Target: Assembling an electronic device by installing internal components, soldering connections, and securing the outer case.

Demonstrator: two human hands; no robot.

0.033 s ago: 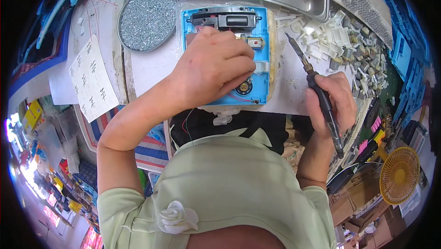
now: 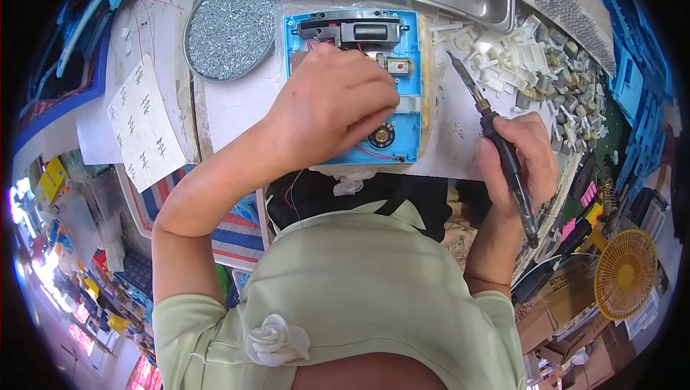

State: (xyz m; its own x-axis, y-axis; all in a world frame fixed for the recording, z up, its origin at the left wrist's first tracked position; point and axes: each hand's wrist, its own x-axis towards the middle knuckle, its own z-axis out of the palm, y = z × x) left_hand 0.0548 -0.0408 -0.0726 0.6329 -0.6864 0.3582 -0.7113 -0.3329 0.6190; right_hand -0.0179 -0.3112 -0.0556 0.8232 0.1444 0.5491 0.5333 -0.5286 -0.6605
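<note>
A: Head view. Step in hand?
B: Assembly or wiring inside an open blue housing [image 2: 410,125], by my judgement. The housing lies open side up on the table [image 2: 454,147], in front of the person, fitted with a round black part [image 2: 382,135] and red wires [image 2: 372,153].

A: What does the next move call for?
B: Probably a steady left hand [image 2: 334,99], and care in bringing the pencil-shaped tool [image 2: 509,156], likely a soldering iron, near the wires.

A: Pose, left?
B: Back up, forearm slanting in from lower left, hand over the housing. Fingers curled close together, tips hidden; whether they grip anything, cannot tell.

A: Pose, right?
B: Right hand [image 2: 532,163] raised beside the housing, well apart from it. Thumb and fingers closed around the tool's black handle; tip aimed up and leftward, touching nothing.
</note>
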